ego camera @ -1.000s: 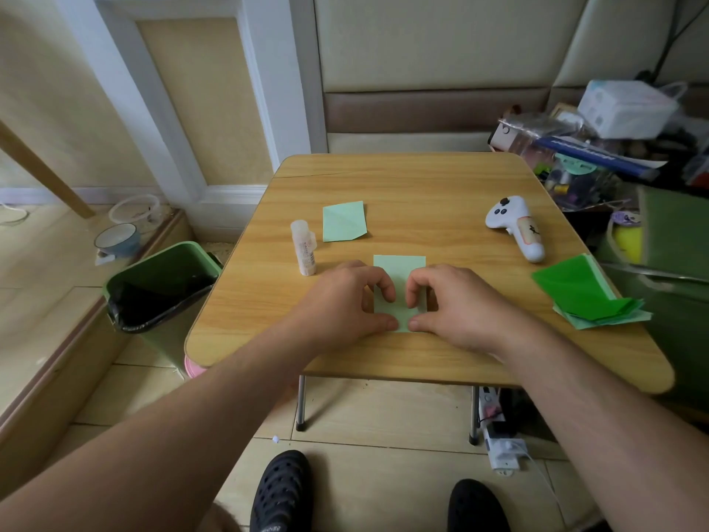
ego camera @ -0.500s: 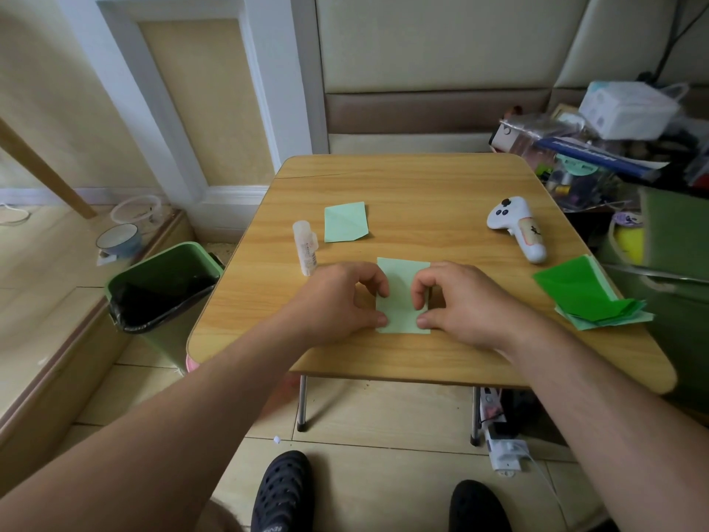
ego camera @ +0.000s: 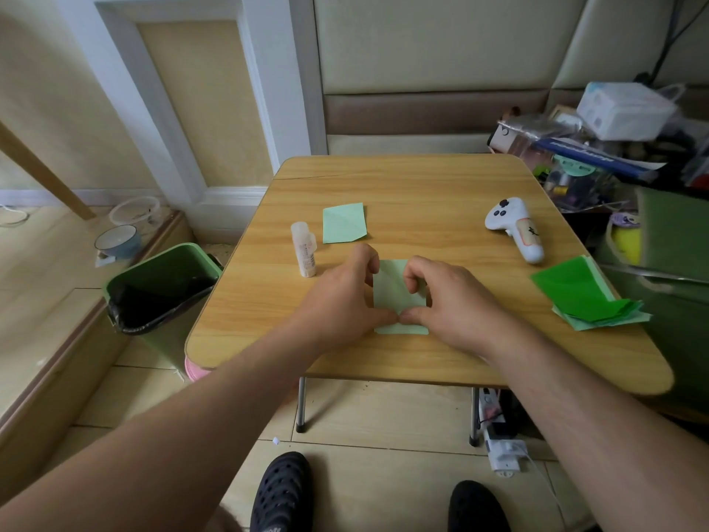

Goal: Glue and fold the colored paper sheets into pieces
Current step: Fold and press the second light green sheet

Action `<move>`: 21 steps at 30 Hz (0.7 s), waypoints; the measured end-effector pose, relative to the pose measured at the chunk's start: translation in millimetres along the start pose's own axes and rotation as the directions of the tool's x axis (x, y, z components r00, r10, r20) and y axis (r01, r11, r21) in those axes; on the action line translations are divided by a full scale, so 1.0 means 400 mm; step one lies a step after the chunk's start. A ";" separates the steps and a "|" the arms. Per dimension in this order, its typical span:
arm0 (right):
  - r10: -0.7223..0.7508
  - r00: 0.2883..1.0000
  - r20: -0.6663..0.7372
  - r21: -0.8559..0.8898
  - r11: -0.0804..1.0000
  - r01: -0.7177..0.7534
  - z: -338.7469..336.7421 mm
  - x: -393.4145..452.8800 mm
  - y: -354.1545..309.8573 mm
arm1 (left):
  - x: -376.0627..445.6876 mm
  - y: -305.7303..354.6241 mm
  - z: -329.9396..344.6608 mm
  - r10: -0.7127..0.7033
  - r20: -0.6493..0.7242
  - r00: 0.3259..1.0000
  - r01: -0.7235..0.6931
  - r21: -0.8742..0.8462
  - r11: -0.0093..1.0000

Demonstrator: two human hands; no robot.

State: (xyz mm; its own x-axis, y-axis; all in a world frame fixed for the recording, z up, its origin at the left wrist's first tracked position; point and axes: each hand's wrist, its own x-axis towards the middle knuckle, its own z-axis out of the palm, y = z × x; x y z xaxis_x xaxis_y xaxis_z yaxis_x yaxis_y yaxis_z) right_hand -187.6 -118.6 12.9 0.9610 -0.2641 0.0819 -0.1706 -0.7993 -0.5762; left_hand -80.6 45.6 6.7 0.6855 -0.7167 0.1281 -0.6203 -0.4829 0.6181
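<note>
Two hands share one sheet. My left hand (ego camera: 341, 297) and right hand (ego camera: 452, 301) both sit on the pale green square paper sheet (ego camera: 399, 297) near the front edge of the light wooden worktop (ego camera: 422, 190). Each grip is narrow: fingers curled, index tips pinching the paper's upper part, thumbs met tip to tip low on the sheet.

What has just changed: half a second ago the thumbs were apart, one at each side of the sheet; now they touch at its middle, and a strip of paper shows below them at the front. A second ago the sheet was mostly hidden under my hands, with only its far edge clear. I judge that I am pressing a crease along the centre, so the fold on this piece is under way, not finished. Whether glue is already on it I cannot tell.

Outward from the hands, nothing else has moved. The white capped glue stick (ego camera: 304, 249) lies just left of my left hand. Beyond it, toward the far edge, rests a folded pale green paper piece (ego camera: 344, 223), one corner turned in. A white handheld controller (ego camera: 516, 233) lies near the right edge, and a stack of bright green paper sheets (ego camera: 575, 293) overhangs the front right corner. A green waste bin (ego camera: 161, 289) stands on the floor beside the left edge.
</note>
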 end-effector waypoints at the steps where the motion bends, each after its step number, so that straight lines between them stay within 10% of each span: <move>1: 0.005 1.000 0.001 -0.003 1.000 -0.005 -0.002 0.000 0.002 | 0.001 -0.004 -0.001 -0.007 0.006 1.000 0.007 -0.008 1.000; 21: 0.033 0.997 -0.068 0.014 0.999 -0.033 -0.010 -0.004 -0.018 | -0.003 -0.019 0.012 -0.023 -0.070 0.997 0.019 -0.052 0.998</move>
State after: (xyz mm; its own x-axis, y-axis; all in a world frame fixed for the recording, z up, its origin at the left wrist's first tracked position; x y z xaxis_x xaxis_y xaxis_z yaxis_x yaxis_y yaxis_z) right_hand -188.9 -114.4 20.4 0.9376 -0.3271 0.1180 -0.1986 -0.7824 -0.5902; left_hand -78.7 47.5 -1.8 0.7244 -0.6687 0.1676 -0.5863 -0.4698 0.6599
